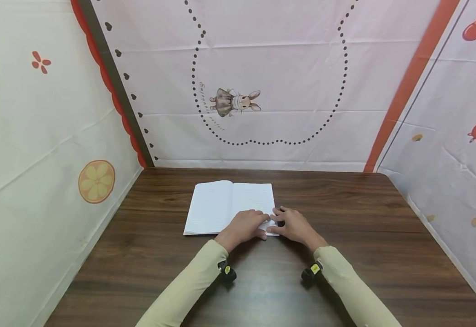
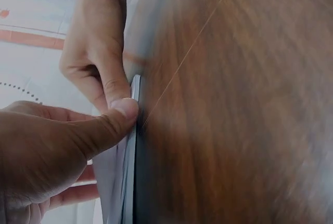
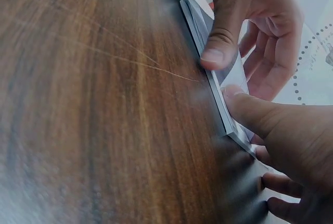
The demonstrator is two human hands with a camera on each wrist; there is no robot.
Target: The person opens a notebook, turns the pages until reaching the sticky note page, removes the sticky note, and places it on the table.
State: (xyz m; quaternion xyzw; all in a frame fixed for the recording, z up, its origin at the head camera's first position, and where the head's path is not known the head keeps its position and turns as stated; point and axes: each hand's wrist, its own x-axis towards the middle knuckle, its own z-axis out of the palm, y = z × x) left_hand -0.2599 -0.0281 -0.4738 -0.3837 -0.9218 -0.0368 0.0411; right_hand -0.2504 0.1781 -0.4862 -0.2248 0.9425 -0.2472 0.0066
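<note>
- Notebook (image 1: 209, 209) open on table (image 1: 344, 204), long axis left-right, mostly left of our hands.
- Left hand (image 1: 244, 226), right hand (image 1: 296, 225): half-curled, seemingly pinching right page (image 1: 252, 197) at its near edge.
- Right's nearer the corner.

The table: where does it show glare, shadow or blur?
Head view: pale sheen on the table between the sleeves, dark shadows beside them; left wrist: its grain soft and hazy along the notebook; right wrist: pale glare at lower left.
</note>
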